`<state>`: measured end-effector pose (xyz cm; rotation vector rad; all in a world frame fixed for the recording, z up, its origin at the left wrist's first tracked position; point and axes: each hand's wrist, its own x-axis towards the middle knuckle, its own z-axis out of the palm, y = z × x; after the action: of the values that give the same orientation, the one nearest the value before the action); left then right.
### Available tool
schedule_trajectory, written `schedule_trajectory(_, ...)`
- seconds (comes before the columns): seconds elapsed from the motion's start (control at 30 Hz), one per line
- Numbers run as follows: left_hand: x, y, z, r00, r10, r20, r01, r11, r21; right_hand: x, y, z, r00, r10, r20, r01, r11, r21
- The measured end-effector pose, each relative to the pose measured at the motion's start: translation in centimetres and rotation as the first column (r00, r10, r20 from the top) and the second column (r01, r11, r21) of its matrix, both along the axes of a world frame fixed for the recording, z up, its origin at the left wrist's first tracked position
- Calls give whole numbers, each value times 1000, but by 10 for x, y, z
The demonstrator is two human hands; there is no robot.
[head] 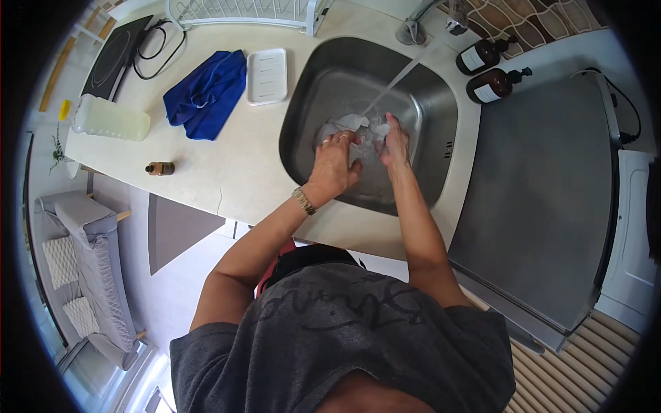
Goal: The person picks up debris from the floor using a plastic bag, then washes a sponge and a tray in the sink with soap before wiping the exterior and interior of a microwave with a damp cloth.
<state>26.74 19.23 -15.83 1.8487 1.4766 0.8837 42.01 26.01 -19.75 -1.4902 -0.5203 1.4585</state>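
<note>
A stream from the tap falls into the stainless steel sink before me. A wet, whitish cloth lies in the splashing water in the basin. My left hand, with a metal watch or bracelet at the wrist, has its bent fingers over the cloth's left part. On the right side, my right hand is turned on edge, with a pale wet part of the cloth against its fingers. Water and foam blur the cloth's outline, and its underside is hidden.
Left of the sink are a white tray, a blue cloth, a jug of pale liquid, a small brown bottle and an induction cooktop. Two brown pump bottles stand at right, beside a grey appliance top.
</note>
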Motion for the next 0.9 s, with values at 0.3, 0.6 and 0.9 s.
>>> schedule_trajectory(0.3, -43, -31, 17, 999, -43, 2, 43, 997, 62, -15, 11, -1, 724, 84, 685, -234, 964, 129)
schedule_trajectory(0.6, -58, -21, 36, 975, -80, -205, 98, 992, 78, -45, -3, 53, 538, 801, 263, -827, 561, -19)
schedule_trajectory(0.9, -222, -12, 93, 920, 389, -47, -318, 812, 490, -65, -1, 67, 626, 777, 72, -780, 623, 58)
